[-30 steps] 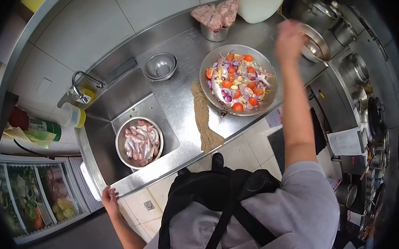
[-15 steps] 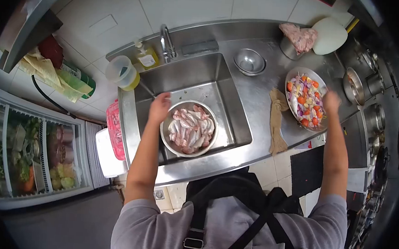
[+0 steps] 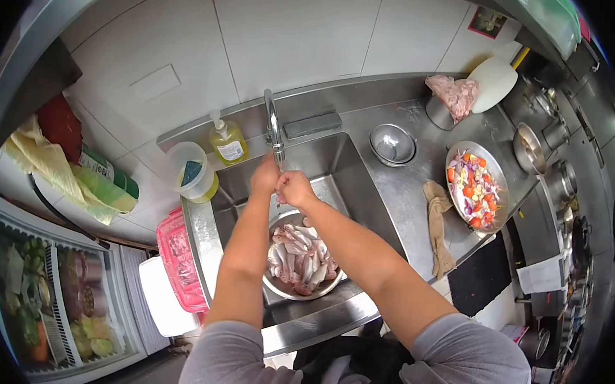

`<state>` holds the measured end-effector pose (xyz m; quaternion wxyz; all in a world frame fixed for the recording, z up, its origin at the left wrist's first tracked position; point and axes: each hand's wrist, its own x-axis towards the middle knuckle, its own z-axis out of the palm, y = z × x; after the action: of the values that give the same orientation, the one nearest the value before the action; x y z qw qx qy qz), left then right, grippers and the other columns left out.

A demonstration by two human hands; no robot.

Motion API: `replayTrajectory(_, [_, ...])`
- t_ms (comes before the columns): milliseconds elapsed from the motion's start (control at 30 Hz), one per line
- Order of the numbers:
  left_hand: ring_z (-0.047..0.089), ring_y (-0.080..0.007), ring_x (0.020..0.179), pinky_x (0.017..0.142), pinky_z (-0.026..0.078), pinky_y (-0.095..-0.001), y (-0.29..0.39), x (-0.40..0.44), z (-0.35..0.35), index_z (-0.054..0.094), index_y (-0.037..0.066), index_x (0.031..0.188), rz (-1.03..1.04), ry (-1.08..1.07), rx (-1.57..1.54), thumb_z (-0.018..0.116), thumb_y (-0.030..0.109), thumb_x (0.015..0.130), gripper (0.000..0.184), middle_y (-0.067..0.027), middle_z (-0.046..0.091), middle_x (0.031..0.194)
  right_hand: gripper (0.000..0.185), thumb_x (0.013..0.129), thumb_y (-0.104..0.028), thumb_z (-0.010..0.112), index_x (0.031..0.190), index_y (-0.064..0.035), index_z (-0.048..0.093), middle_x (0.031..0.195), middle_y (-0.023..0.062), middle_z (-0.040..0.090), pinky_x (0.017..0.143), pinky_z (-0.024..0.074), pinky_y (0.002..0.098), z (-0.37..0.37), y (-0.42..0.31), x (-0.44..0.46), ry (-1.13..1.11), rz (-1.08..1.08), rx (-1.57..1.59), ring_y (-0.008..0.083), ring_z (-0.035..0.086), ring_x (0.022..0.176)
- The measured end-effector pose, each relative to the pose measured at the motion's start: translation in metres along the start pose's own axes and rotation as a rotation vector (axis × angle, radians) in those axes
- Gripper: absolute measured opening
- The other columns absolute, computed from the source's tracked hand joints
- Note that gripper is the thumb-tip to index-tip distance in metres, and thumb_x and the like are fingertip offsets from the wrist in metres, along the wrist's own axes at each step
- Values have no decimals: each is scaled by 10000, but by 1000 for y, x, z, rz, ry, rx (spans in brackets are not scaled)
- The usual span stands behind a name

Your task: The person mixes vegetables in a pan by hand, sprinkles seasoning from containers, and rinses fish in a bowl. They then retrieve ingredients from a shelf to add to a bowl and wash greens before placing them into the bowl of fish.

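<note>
the left hand (image 3: 265, 175) and the right hand (image 3: 295, 190) are close together under the tap (image 3: 272, 119), over the sink (image 3: 327, 158); the right hand has its fingers bent inward, but i cannot tell if the fingers of either hand are closed fully, or if something is held between them; the metal bowl (image 3: 330, 283) is in the sink, just below the hands on the person's side, and the small fish (image 3: 303, 255) are heaped inside it; behind the sink, to the left of the tap, stands the soap bottle (image 3: 230, 145), and near it is the plastic tub (image 3: 189, 171) with a sponge (image 3: 192, 172) inside; on the counter (image 3: 418, 220), to the right of the sink, there are the small bowls (image 3: 393, 144), the brown cloth (image 3: 438, 224) and the round pan (image 3: 475, 187) with cut tomatoes and onion; the cloth lies between the sink and the pan.
</note>
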<state>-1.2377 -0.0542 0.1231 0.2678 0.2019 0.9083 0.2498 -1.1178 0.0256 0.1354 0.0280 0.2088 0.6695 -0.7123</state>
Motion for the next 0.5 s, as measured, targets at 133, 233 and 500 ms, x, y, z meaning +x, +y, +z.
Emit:
replayTrajectory(133, [437, -389, 1329, 1095, 374, -434, -111, 2, 61, 341, 57, 1473, 202, 609, -106, 555, 119, 886, 628, -220, 429, 1463, 95, 869, 47, 514, 885, 1, 596, 745, 69, 604, 479, 514, 294, -2, -20, 7, 59, -24, -55, 150, 599, 564])
replayTrajectory(233, [443, -367, 1331, 1091, 383, -427, -85, -3, 23, 377, 35, 1450, 392, 589, -123, 572, 79, 876, 608, -205, 424, 1470, 102, 877, 24, 494, 888, 3, 593, 737, 71, 603, 473, 508, 297, 0, -16, 10, 36, -20, -122, 146, 593, 561])
replayTrajectory(500, [333, -333, 1414, 1163, 279, -404, -13, -2, -3, 379, 59, 1465, 437, 454, 398, 550, 80, 884, 606, -162, 337, 1541, 123, 887, -28, 494, 858, 0, 611, 753, 98, 622, 462, 500, 309, 2, 12, 12, 113, 119, -232, 156, 611, 566])
